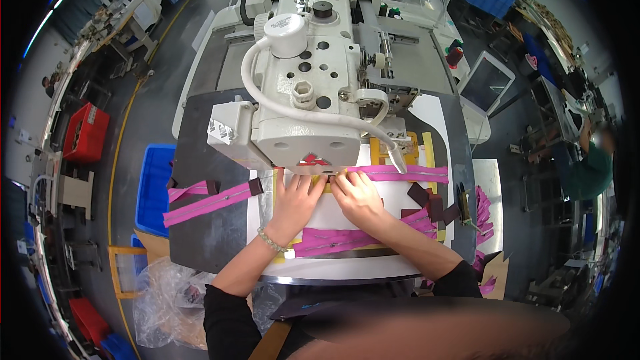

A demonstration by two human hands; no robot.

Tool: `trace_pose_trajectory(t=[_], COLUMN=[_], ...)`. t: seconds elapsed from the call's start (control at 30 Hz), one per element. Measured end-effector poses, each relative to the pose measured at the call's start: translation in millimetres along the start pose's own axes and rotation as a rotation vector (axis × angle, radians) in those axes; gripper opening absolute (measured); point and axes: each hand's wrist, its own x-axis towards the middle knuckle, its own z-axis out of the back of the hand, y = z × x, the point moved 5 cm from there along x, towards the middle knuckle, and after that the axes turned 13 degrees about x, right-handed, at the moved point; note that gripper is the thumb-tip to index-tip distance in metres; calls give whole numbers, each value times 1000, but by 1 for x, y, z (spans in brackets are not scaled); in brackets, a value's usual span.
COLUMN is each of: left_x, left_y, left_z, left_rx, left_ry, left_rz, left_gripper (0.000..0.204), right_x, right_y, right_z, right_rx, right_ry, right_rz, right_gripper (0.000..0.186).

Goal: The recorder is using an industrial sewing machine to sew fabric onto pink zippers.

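Note:
Both hands work beneath the head of a white industrial sewing machine (pixel 300 73). My left hand (pixel 295 203) has its fingers apart, resting on the white template board (pixel 260 213) under the front housing. Beside it, my right hand (pixel 360 200) has bent fingers pressed at the near end of a pink zipper (pixel 413 174); what lies under the fingertips is partly hidden. More pink zippers (pixel 333 241) lie below the hands, and one with a dark end tab (pixel 210 203) lies at the left. Small dark brown pieces (pixel 419 193) are scattered right of my right hand.
A blue bin (pixel 153 187) stands left of the dark table (pixel 193 247). A pile of pink zippers (pixel 483 217) is at the right, with a tilted screen (pixel 485 83) above. Red crates (pixel 87 132), plastic bags (pixel 167 307) and another person (pixel 590 173) are farther out.

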Motion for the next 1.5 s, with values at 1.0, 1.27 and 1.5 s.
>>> trace_pose_trajectory(t=[1.0, 1.27, 1.5], left_x=[-1, -2, 1], left_y=[2, 9, 29], left_z=[-4, -3, -11], left_rx=[-56, -43, -89], left_ry=[37, 47, 118], left_rz=[5, 6, -31], left_gripper=[34, 33, 35], right_x=[-16, -15, -16], right_y=[-10, -9, -15], right_z=[15, 10, 2], right_rx=[261, 319, 293], right_ry=[-76, -90, -100], right_rz=[-10, -3, -7], right_gripper=[30, 37, 36])
